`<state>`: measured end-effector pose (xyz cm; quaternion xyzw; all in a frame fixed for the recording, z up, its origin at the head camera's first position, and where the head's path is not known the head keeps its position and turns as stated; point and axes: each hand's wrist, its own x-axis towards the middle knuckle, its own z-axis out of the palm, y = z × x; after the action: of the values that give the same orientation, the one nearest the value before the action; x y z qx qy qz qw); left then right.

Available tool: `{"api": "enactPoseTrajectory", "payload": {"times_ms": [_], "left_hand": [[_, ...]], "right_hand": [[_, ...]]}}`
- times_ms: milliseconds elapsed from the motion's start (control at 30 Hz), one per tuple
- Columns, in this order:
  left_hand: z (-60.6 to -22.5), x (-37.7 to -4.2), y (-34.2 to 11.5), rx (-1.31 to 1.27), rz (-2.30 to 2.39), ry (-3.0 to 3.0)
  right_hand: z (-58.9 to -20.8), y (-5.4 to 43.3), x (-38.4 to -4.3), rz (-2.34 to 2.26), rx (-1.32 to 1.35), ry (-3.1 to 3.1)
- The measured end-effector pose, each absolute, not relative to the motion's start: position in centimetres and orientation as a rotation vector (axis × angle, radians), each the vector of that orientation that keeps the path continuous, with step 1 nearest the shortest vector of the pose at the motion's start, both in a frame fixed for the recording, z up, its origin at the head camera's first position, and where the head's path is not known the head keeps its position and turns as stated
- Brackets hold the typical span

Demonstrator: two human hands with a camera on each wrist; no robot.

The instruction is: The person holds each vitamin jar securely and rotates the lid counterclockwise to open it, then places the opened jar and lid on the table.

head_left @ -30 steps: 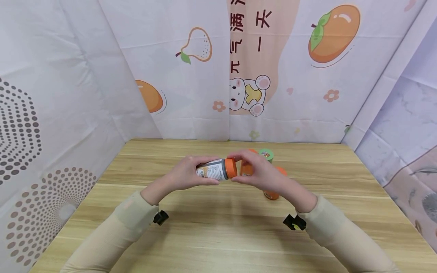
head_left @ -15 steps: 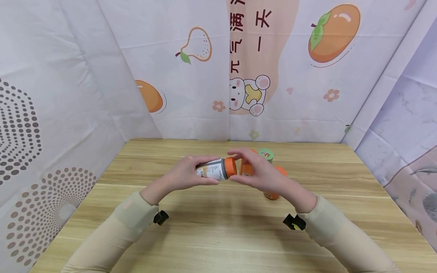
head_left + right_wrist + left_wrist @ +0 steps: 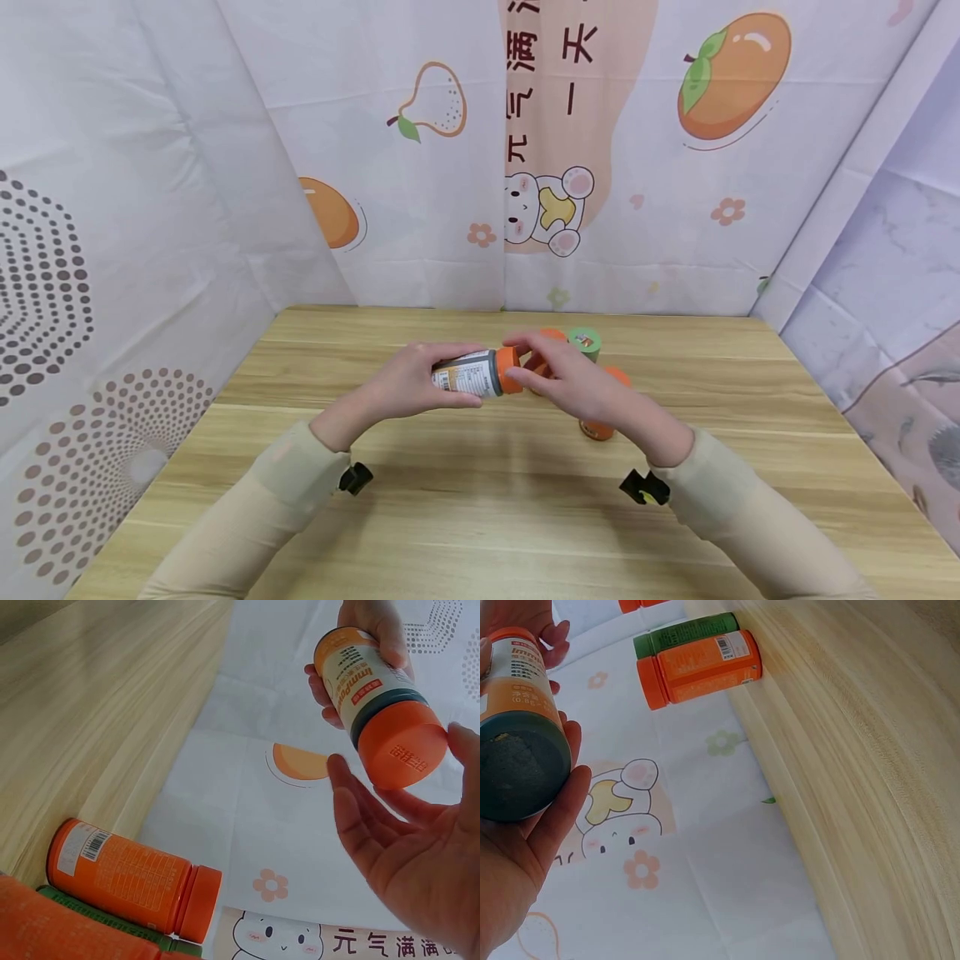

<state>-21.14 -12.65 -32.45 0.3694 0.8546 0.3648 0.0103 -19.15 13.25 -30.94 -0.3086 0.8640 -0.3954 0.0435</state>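
Note:
Tilted on its side above the table, a pill bottle [image 3: 465,375] with a white and orange label points its orange cap [image 3: 405,750] to the right. My left hand [image 3: 405,383] grips the bottle's body, fingers along the far side and thumb along the near side. In the left wrist view the dark bottle base [image 3: 521,769] sits against the palm. My right hand [image 3: 573,387] pinches the orange cap between thumb and index finger, while its other fingers stay off the cap, loosely bent in the right wrist view.
Behind and beside my right hand stand an orange bottle [image 3: 124,877], a green bottle [image 3: 585,342] and another orange bottle [image 3: 597,429], partly hidden by the hand and wrist. They stand on the wooden table [image 3: 480,517]. A printed curtain [image 3: 420,183] rises at the table's back edge.
The right thumb and fingers spread wider around the cap half a second ago; now the thumb has moved up onto the cap's side. The left hand and bottle barely move.

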Motion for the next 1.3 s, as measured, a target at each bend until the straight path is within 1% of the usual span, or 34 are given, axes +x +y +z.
{"api": "enactPoseTrajectory", "payload": {"times_ms": [333, 533, 767, 900, 1000, 1100, 1300], "left_hand": [[-32.55, -21.22, -12.72, 1.141, 1.152, 2.656], [-32.44, -21.25, -12.75, 1.142, 1.148, 2.666], [-32.3, -21.18, -12.85, 1.137, 1.127, 2.69], [-32.32, -21.16, -12.88, 1.146, 1.141, 2.677], [-32.41, -21.17, -12.9, 1.152, 1.151, 2.666], [-32.53, -21.17, -12.95, 1.151, 1.15, 2.672], [-32.64, -21.2, -12.97, 1.15, 1.155, 2.681]], "right_hand": [[-31.08, 13.31, -19.15, -1.283, -1.032, 2.658], [-31.19, 13.39, -19.15, -1.29, -1.209, 2.716], [-31.5, 13.48, -19.55, -1.272, -1.495, 2.713], [-31.67, 13.53, -19.62, -1.269, -1.572, 2.697], [-31.74, 13.51, -19.67, -1.271, -1.568, 2.691], [-31.63, 13.47, -19.54, -1.274, -1.51, 2.701], [-31.16, 13.3, -19.03, -1.285, -1.24, 2.717]]}}
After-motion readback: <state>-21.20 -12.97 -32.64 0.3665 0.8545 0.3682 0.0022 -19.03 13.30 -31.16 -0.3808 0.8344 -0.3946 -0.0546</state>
